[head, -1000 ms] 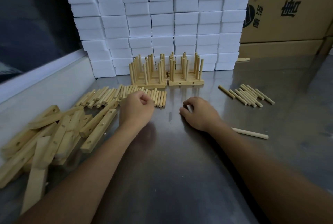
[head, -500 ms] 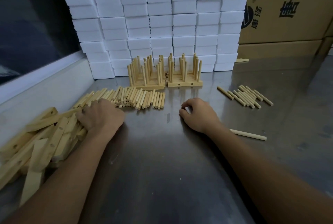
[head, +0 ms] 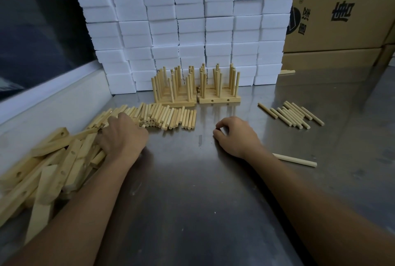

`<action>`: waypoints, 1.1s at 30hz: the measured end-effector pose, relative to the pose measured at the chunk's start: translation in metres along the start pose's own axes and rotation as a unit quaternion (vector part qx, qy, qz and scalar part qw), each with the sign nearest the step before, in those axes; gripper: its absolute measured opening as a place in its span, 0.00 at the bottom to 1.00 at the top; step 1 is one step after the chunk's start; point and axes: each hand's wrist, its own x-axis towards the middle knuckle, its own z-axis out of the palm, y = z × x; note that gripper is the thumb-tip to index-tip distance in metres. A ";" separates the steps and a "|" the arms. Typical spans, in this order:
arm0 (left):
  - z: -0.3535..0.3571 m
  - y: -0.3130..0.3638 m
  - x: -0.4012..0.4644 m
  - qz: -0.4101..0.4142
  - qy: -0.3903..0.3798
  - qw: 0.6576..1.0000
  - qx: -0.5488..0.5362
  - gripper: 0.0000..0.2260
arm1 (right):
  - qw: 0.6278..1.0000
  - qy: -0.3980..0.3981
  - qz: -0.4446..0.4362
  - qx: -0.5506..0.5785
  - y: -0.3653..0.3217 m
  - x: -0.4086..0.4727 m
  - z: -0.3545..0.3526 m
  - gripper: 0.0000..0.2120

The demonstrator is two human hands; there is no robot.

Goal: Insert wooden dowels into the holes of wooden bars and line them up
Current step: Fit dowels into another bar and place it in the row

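My left hand (head: 123,135) lies on the right edge of a loose pile of wooden bars (head: 49,163) with holes, its fingers curled down among the bars; whether they hold one I cannot tell. My right hand (head: 236,134) rests on the steel table with fingers loosely curled and nothing in it. A row of short dowels (head: 164,116) lies just beyond my left hand. Behind it stand two blocks of finished bars (head: 219,100) side by side, their dowels upright. Several more dowels (head: 292,115) lie at the right, and a single dowel (head: 296,159) lies by my right wrist.
A wall of stacked white boxes (head: 192,24) closes the back of the table. Brown cardboard cartons (head: 342,9) stand at the back right. A raised white ledge (head: 51,103) runs along the left side. Bare steel table (head: 192,191) lies between my arms.
My left hand left the dowel row a second ago and moved left onto the pile of bars, where it now stays. My right hand has kept its place.
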 end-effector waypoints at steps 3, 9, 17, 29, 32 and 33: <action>-0.002 0.002 -0.001 0.048 0.047 0.998 0.005 0.13 | 1.000 -0.003 0.000 0.000 -0.001 0.000 -0.001 0.15; -0.009 0.014 -0.008 0.225 0.164 0.958 -0.067 0.11 | 1.000 -0.005 -0.001 -0.002 -0.002 0.000 -0.002 0.15; -0.014 0.035 -0.026 0.329 0.149 0.901 -0.241 0.14 | 1.000 -0.006 0.002 -0.001 -0.002 0.001 -0.001 0.15; 0.006 0.053 -0.049 0.002 -0.248 0.699 -0.670 0.10 | 1.000 -0.002 -0.002 -0.005 0.002 0.003 0.002 0.14; 0.005 0.051 -0.045 -0.023 -0.275 0.653 -0.705 0.10 | 1.000 -0.002 -0.006 -0.006 0.002 0.003 0.001 0.14; 0.005 0.049 -0.044 -0.031 -0.282 0.642 -0.712 0.09 | 1.000 -0.002 -0.007 -0.006 0.002 0.003 0.001 0.14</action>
